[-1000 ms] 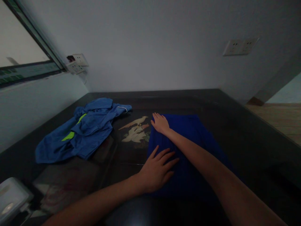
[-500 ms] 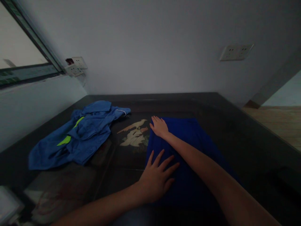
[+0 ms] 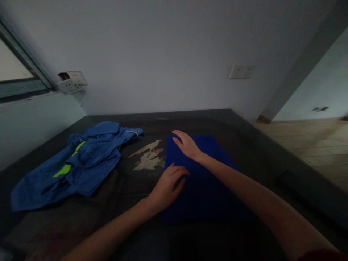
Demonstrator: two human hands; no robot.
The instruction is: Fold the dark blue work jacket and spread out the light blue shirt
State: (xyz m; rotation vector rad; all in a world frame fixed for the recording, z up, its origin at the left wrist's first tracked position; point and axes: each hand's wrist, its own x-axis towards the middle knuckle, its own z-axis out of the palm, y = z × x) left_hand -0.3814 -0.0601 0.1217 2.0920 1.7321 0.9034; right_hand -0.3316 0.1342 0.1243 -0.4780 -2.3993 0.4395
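On the dark table (image 3: 152,119) lies a folded dark-blue cloth (image 3: 201,192), flat and roughly rectangular; its exact kind does not show. My left hand (image 3: 168,186) is over its left edge, fingers a little bent, with nothing in them. Farther back, my right hand (image 3: 187,145) is at the cloth's far left corner, thumb apart from the fingers, and also empty. Whether either palm presses on the cloth I cannot tell. To the left, a lighter blue garment (image 3: 92,159) with yellow-green strips is spread out, apart from both hands.
A bird picture (image 3: 148,156) decorates the tabletop between the two cloths. A dark flat object (image 3: 301,192) lies near the right edge. Behind the table stands a pale wall with a socket plate (image 3: 241,71). More sockets (image 3: 72,83) sit at the left corner near the window.
My left hand has turned and moved up and left, its spread fingers now closer together. My right hand has tilted onto its side. The view has shifted to the right.
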